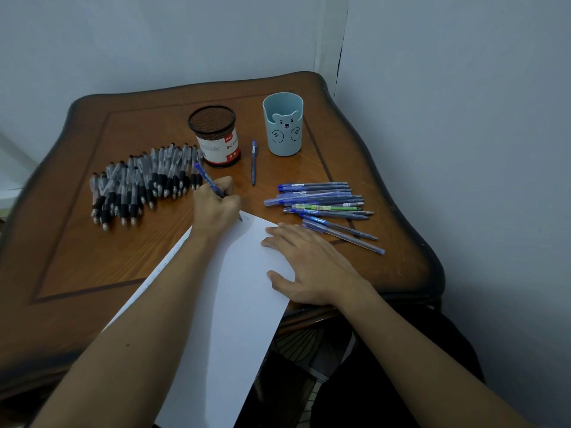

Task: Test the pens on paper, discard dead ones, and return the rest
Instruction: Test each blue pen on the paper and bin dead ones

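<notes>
Lying askew over the near edge of a wooden table [77,242], a white sheet of paper [234,304] is held down by the right hand [312,267], which is spread flat with straight fingers and grasps nothing. A blue pen [207,180] is gripped in the curled fingers of the left hand [216,208], its tip set on the paper's far corner beside faint marks. A heap of black-grip pens [139,186] is spread left of that hand. A group of blue pens [324,205], one green among them, is laid to the right, just beyond the paper. A single blue pen [253,163] is placed between a black mesh pen cup [214,137] and a pale blue bear-faced cup [284,128] at the back.
</notes>
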`<state>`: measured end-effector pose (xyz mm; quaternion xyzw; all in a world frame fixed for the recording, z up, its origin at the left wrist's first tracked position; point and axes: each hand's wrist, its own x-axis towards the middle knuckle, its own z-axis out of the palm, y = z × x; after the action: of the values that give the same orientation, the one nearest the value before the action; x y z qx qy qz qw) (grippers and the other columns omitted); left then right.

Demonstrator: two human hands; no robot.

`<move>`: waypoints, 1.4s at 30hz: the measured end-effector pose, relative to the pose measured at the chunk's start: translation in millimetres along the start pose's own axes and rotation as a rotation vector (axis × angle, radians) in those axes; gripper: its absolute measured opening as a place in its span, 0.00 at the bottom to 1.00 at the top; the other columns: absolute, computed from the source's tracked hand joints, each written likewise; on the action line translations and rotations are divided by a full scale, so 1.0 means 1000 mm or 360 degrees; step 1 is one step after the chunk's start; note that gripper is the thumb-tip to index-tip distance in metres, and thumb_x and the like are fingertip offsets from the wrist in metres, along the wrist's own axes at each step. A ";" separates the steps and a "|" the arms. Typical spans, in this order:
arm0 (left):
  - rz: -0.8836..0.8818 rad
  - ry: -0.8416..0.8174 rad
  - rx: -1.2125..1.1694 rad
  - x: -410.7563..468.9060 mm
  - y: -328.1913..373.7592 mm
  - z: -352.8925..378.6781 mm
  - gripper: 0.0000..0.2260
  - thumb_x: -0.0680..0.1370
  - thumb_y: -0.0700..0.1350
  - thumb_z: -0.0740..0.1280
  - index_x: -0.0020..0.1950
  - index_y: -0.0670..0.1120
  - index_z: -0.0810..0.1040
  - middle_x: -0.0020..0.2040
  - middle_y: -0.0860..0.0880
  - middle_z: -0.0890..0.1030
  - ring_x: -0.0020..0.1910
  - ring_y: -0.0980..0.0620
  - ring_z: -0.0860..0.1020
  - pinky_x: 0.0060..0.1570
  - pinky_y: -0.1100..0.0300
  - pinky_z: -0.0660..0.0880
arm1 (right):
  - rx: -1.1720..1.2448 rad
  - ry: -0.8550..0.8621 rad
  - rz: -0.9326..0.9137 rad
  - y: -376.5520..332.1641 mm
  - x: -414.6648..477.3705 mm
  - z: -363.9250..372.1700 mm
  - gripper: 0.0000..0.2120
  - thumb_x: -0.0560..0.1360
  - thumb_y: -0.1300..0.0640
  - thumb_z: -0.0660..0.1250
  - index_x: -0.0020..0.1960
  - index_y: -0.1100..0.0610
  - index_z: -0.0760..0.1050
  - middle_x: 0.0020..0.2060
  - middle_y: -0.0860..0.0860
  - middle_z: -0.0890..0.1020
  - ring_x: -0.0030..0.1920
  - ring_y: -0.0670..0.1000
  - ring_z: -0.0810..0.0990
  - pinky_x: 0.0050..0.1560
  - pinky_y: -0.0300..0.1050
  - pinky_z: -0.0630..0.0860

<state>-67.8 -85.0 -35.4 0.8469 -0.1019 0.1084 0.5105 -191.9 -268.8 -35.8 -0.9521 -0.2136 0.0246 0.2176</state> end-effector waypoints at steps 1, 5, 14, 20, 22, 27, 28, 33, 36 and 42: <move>0.0014 -0.0011 -0.0004 0.000 0.001 0.000 0.17 0.68 0.25 0.61 0.28 0.45 0.61 0.27 0.49 0.62 0.28 0.55 0.61 0.30 0.59 0.59 | -0.0001 0.0002 0.0002 0.000 0.000 0.000 0.28 0.79 0.42 0.62 0.76 0.49 0.64 0.78 0.47 0.62 0.79 0.46 0.54 0.75 0.44 0.47; 0.0012 -0.0018 -0.0020 0.000 0.000 -0.001 0.17 0.68 0.26 0.60 0.28 0.45 0.61 0.27 0.46 0.63 0.29 0.52 0.63 0.32 0.56 0.62 | 0.0002 0.0016 0.0002 0.000 0.000 0.000 0.28 0.79 0.42 0.62 0.76 0.49 0.64 0.78 0.47 0.62 0.79 0.46 0.54 0.75 0.44 0.47; 0.0036 -0.0020 -0.0018 0.001 0.000 0.000 0.19 0.67 0.25 0.61 0.28 0.47 0.61 0.26 0.49 0.63 0.28 0.55 0.62 0.31 0.59 0.61 | 0.0013 0.0023 0.0002 0.000 0.000 0.001 0.28 0.79 0.42 0.62 0.76 0.49 0.65 0.78 0.47 0.63 0.78 0.47 0.55 0.76 0.48 0.51; 0.0077 -0.0044 0.0004 -0.001 0.001 0.001 0.18 0.67 0.26 0.60 0.28 0.46 0.60 0.27 0.49 0.62 0.28 0.55 0.61 0.31 0.59 0.59 | 0.0003 0.0016 0.0009 -0.001 0.000 0.000 0.28 0.79 0.42 0.62 0.76 0.49 0.64 0.78 0.47 0.63 0.78 0.46 0.55 0.77 0.48 0.51; 0.0040 -0.0062 -0.0001 0.000 0.000 0.001 0.18 0.68 0.26 0.60 0.28 0.46 0.61 0.27 0.48 0.62 0.28 0.53 0.62 0.31 0.58 0.61 | 0.0009 0.0018 0.0010 -0.001 0.000 0.000 0.28 0.79 0.42 0.62 0.76 0.49 0.65 0.78 0.47 0.63 0.78 0.46 0.55 0.76 0.47 0.50; 0.0115 -0.0088 -0.0004 -0.002 0.001 0.000 0.17 0.68 0.26 0.61 0.29 0.45 0.61 0.27 0.46 0.63 0.28 0.54 0.61 0.30 0.58 0.59 | 0.0005 0.0027 0.0009 -0.001 0.000 0.000 0.28 0.79 0.42 0.63 0.76 0.49 0.65 0.77 0.46 0.63 0.78 0.46 0.54 0.75 0.44 0.49; 0.0121 -0.0106 -0.0003 -0.002 0.001 0.001 0.17 0.67 0.26 0.61 0.29 0.45 0.61 0.27 0.46 0.63 0.28 0.54 0.61 0.29 0.59 0.59 | 0.0001 0.0029 0.0008 -0.001 0.000 0.000 0.28 0.79 0.42 0.63 0.76 0.49 0.65 0.77 0.46 0.63 0.78 0.46 0.54 0.75 0.45 0.49; 0.0033 -0.0109 -0.0043 0.000 0.000 0.000 0.16 0.67 0.26 0.61 0.28 0.43 0.61 0.27 0.46 0.62 0.28 0.54 0.61 0.30 0.57 0.60 | 0.0009 0.0046 -0.0002 -0.001 -0.001 -0.001 0.27 0.79 0.43 0.63 0.75 0.49 0.66 0.77 0.47 0.64 0.78 0.46 0.55 0.75 0.44 0.49; 0.0077 -0.0114 -0.0011 -0.003 0.003 0.001 0.17 0.67 0.26 0.61 0.28 0.45 0.61 0.27 0.47 0.63 0.27 0.56 0.61 0.29 0.59 0.60 | -0.0002 0.0062 -0.0002 -0.001 -0.001 -0.001 0.27 0.78 0.43 0.63 0.75 0.49 0.66 0.77 0.47 0.64 0.78 0.46 0.55 0.73 0.41 0.46; -0.0062 -0.0054 -0.0082 -0.001 0.002 -0.001 0.16 0.67 0.25 0.61 0.29 0.44 0.62 0.27 0.46 0.65 0.28 0.54 0.63 0.31 0.58 0.61 | -0.0006 0.0065 -0.0009 -0.002 -0.001 -0.002 0.27 0.78 0.43 0.63 0.75 0.50 0.66 0.77 0.47 0.65 0.78 0.46 0.56 0.72 0.40 0.46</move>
<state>-69.2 -85.5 -33.3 0.8369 -0.0970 0.0815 0.5324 -193.4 -268.5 -33.4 -0.9522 -0.2117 0.0042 0.2200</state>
